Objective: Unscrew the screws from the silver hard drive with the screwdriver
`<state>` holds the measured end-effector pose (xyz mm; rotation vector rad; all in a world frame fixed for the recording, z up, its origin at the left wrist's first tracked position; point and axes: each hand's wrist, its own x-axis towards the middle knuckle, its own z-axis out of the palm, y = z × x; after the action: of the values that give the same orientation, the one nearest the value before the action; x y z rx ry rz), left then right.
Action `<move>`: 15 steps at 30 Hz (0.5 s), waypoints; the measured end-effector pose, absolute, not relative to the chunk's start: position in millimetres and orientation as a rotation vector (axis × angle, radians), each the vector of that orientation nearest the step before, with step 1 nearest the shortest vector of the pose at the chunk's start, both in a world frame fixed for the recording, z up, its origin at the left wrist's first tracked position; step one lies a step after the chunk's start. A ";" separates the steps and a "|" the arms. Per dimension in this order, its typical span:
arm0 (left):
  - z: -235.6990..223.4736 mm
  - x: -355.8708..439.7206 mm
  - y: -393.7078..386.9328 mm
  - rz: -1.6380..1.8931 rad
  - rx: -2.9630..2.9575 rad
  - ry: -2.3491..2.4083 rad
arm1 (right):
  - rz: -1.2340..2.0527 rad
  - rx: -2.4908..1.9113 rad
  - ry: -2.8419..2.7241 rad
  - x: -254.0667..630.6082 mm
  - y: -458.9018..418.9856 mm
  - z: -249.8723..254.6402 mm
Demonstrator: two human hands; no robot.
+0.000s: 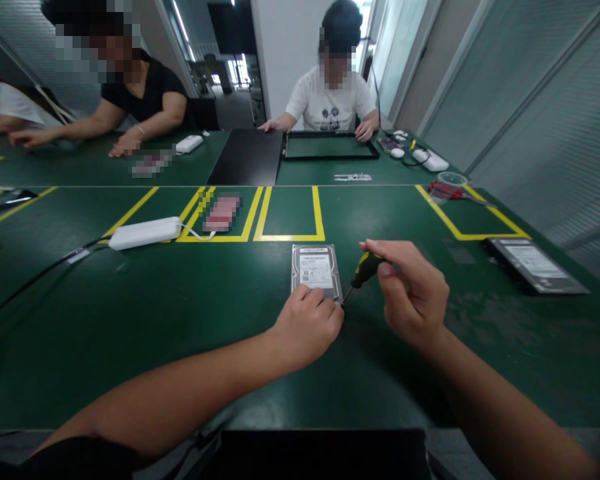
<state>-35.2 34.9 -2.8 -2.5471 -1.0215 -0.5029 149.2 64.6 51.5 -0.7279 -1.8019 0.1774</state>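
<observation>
A small hard drive (316, 267) with a white label lies on the green table in front of me. My left hand (310, 321) is closed over its near edge, the fingers curled on the drive and hiding that end. In my right hand (415, 290) is a screwdriver (367, 268) with a black and yellow handle, gripped between thumb and fingers. It slants down to the left, and its tip meets the drive's near right corner, close to my left fingertips. Whether the tip sits in a screw is too small to tell.
A larger hard drive (537, 265) lies at the right. A white power strip (145, 233) with a black cable and a phone (223, 213) are at the left. Yellow tape (290, 238) marks the table. Across it, a person (330, 100) touches a black frame (330, 158) and panel (247, 157).
</observation>
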 end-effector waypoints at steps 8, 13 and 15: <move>-1.9 -37.5 36.0 -0.503 -2.548 -1.028 | 0.108 -0.758 -1.801 149.3 64.7 53.3; -3.7 -37.8 37.0 -0.530 -2.537 -1.015 | 0.165 -0.710 -1.811 150.6 63.6 53.6; -4.1 -37.8 36.8 -0.536 -2.535 -1.012 | 0.154 -0.718 -1.813 150.6 64.4 52.8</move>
<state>-37.8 36.8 -4.1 -2.5353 -1.0116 -0.5364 150.6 64.4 52.8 -0.7175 -1.8134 0.1544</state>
